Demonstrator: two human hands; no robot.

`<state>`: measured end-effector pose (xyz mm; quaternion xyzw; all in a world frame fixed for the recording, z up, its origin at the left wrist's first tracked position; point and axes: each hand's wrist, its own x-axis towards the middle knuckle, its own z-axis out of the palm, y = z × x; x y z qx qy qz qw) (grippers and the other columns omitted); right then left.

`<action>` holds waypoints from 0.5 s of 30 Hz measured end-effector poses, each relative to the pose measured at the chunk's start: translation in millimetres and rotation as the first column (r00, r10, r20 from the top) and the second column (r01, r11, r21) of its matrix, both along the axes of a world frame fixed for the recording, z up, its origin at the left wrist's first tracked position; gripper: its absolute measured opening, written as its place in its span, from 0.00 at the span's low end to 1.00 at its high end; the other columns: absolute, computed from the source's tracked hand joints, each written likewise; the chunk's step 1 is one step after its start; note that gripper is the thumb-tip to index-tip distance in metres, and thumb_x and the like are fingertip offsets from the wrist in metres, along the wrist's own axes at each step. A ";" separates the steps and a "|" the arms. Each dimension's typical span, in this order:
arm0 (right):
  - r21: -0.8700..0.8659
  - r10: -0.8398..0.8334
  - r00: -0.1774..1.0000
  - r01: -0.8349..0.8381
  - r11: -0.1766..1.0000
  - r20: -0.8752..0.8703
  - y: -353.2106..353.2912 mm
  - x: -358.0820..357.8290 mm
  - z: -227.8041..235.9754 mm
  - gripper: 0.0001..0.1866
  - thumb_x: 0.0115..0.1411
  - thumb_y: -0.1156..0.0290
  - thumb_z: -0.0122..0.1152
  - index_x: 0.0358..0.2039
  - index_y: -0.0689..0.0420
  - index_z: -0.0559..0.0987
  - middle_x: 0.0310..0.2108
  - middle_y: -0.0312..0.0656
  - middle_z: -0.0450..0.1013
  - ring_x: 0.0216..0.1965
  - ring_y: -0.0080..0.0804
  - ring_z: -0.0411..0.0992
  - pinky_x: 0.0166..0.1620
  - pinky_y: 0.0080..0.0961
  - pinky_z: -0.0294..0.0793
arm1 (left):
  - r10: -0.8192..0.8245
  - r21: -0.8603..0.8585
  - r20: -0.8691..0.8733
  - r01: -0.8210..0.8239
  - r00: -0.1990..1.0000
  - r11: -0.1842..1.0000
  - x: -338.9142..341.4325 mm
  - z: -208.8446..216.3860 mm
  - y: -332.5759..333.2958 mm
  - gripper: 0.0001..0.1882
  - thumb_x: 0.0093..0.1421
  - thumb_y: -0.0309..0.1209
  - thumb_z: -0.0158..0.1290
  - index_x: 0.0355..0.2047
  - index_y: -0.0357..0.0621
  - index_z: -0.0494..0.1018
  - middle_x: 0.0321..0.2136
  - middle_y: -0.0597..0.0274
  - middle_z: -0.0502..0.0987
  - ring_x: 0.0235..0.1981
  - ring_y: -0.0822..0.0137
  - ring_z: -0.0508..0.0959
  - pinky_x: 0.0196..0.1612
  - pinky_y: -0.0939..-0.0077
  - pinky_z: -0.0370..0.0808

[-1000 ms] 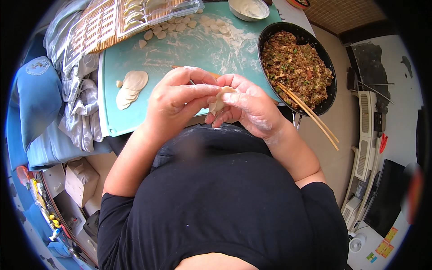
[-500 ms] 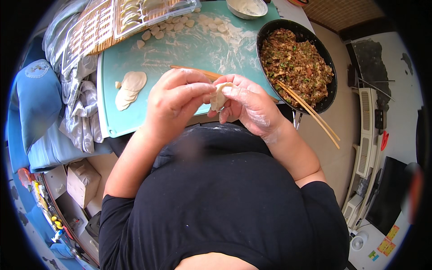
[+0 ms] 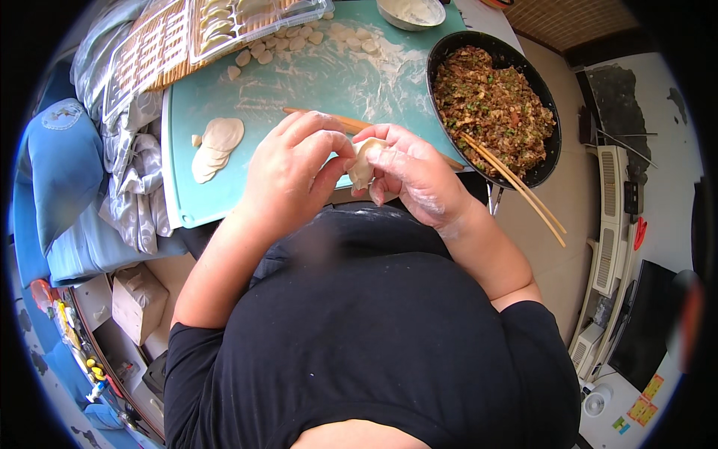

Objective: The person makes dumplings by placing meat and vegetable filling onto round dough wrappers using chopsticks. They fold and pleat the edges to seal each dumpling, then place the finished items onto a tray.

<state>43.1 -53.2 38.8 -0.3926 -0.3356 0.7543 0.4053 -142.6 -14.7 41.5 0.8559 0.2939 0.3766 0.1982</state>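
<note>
Head view: your left hand (image 3: 288, 168) and right hand (image 3: 415, 176), grips pinched on dumpling (image 3: 362, 165), now lifted nearer chest over counter (image 3: 299, 82) edge; seam looks nearly sealed.

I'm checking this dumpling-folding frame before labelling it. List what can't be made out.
- Dumpling, head view: mostly covered by the left hand and right hand; its seam cannot be told.
- Rolling pin: its middle runs behind both hands.
- Small bowl and dumpling tray: cut off by the top edge.
- Chopsticks: tips buried in the filling pan.
</note>
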 end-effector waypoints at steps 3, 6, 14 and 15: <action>0.004 0.028 0.999 -0.028 1.000 0.026 1.3 4.4 -3.4 0.16 0.61 0.65 0.46 0.46 0.62 0.65 0.36 0.42 0.71 0.30 0.26 0.71 0.28 0.16 0.67 | -0.001 -0.081 0.119 0.011 0.993 0.997 0.2 -1.4 0.1 0.11 0.43 0.23 0.59 0.30 0.45 0.76 0.28 0.63 0.74 0.32 0.62 0.74 0.34 0.72 0.71; 0.057 0.079 0.997 -0.079 0.995 0.014 3.1 5.1 -1.2 0.15 0.61 0.65 0.47 0.45 0.62 0.66 0.36 0.42 0.71 0.29 0.23 0.70 0.27 0.14 0.66 | -0.008 -0.150 0.170 0.034 0.985 0.988 -1.1 -4.7 2.2 0.11 0.44 0.22 0.58 0.31 0.45 0.76 0.27 0.63 0.74 0.32 0.63 0.74 0.34 0.73 0.70; 0.082 0.074 0.982 -0.090 0.993 0.176 1.4 0.6 -1.7 0.15 0.61 0.65 0.50 0.44 0.61 0.69 0.33 0.35 0.71 0.26 0.14 0.64 0.24 0.10 0.62 | -0.034 -0.125 0.055 0.040 0.998 0.991 0.0 0.2 1.4 0.08 0.44 0.23 0.59 0.27 0.44 0.75 0.27 0.61 0.74 0.32 0.61 0.74 0.35 0.71 0.71; 0.087 0.062 0.980 -0.079 0.993 0.188 0.9 0.0 -3.3 0.14 0.61 0.65 0.51 0.43 0.60 0.70 0.31 0.33 0.70 0.25 0.12 0.63 0.23 0.09 0.62 | -0.014 -0.103 0.033 0.018 0.999 0.995 2.0 0.5 -0.2 0.08 0.43 0.23 0.59 0.26 0.44 0.75 0.27 0.61 0.74 0.32 0.60 0.74 0.35 0.71 0.71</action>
